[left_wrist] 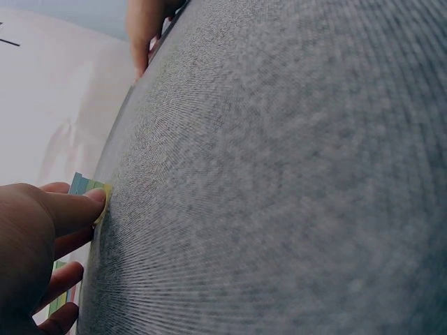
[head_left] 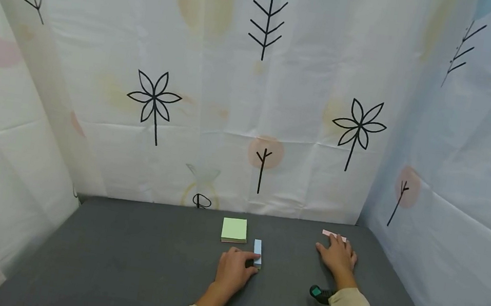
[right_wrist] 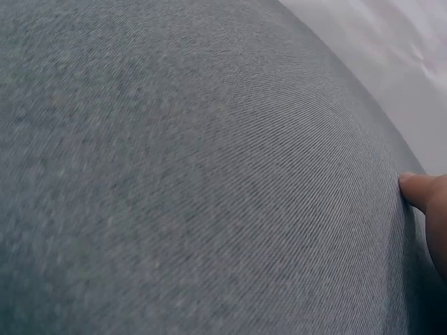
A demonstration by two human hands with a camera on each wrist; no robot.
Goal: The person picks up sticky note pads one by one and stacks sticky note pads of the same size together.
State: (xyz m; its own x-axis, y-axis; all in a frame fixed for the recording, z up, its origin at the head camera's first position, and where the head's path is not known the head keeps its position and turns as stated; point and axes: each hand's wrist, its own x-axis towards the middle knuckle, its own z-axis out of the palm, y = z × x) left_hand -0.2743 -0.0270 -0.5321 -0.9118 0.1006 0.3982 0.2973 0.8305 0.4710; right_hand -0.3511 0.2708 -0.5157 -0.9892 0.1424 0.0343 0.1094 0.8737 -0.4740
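Note:
My left hand (head_left: 232,270) pinches a narrow pad of sticky notes (head_left: 258,247) between thumb and fingers, at the middle of the table. Its top is pale blue, and the left wrist view shows blue, green and yellow layers in this narrow pad (left_wrist: 79,183). To the right, near the back edge, my right hand (head_left: 338,255) lies with its fingertips on a pink paper strip (head_left: 326,232), covering part of it. The thumb (right_wrist: 418,187) of that hand touches the tabletop in the right wrist view. Behind the left hand sits a square pad of light green sticky notes (head_left: 234,229).
A dark grey table (head_left: 128,262) reaches back to a white patterned curtain (head_left: 206,168). More curtain hangs on the left and right sides. Black straps are on both wrists, the right one with a green-marked piece (head_left: 317,291).

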